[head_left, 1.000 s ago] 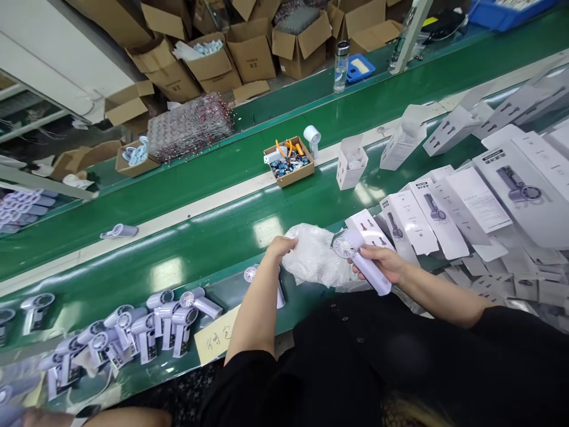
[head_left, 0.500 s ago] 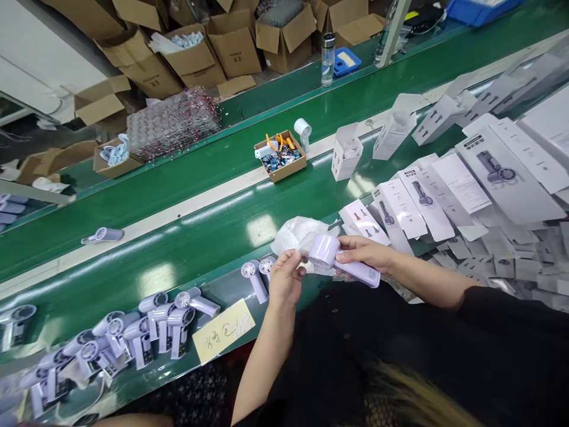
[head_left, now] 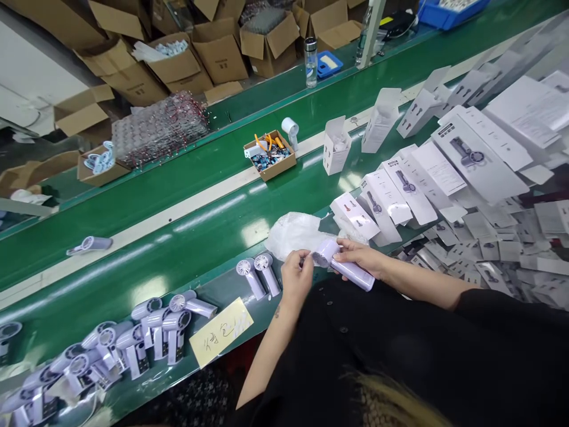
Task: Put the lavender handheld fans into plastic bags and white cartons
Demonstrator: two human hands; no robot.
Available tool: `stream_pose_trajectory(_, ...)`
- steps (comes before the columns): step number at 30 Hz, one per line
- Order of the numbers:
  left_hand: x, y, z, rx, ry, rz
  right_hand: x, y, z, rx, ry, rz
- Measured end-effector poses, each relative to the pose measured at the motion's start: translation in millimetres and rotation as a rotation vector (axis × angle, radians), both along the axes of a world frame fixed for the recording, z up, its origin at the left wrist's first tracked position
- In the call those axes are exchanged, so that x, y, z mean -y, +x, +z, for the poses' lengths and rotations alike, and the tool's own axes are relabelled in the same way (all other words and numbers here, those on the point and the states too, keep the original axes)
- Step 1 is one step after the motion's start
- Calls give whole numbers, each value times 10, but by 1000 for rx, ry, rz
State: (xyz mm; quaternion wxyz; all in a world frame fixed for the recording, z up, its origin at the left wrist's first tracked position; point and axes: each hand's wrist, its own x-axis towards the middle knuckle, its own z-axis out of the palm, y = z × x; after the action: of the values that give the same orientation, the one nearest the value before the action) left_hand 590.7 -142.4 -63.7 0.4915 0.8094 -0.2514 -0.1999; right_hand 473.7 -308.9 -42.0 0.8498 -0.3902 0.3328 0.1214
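Observation:
A lavender handheld fan is in my right hand, whose fingers wrap round the neck where the handle meets the round head. My left hand is beside the fan's head, its thumb and fingertips pinched together at the grille rim. Whatever sits between those fingertips is too small to make out. Behind both hands a crumpled translucent plastic bag lies on the bench edge. Two more lavender fans lie side by side to the left of my left hand.
Several lavender fans are heaped at the left, near a yellow handwritten card. White printed boxes crowd the right. Across the green belt stands a small carton of tools. Cardboard boxes line the back.
The view has shifted slightly, so the scene sits a little further left. The fan's head has turned with its grille more towards my left fingertips. Both hands stay on or at the fan.

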Motion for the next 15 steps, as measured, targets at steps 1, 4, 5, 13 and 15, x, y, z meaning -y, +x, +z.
stream_pose_trajectory(1,-14,-52,-4,118,-21,-33,-18,-9,-5,-13,4,-14)
stream_pose_trajectory(4,-65,-172,-10,235,-17,-154,-93,-31,-7,-66,-15,-96)
stream_pose_trajectory(5,-76,-188,-1,186,0,-191,-123,-39,-6,-78,-31,-129)
stream_pose_trajectory(13,87,-207,163,372,-118,-415,-155,-79,78,-140,8,-103)
stream_pose_trajectory(15,117,-243,151,442,-127,-564,-135,-66,78,-176,61,-123)
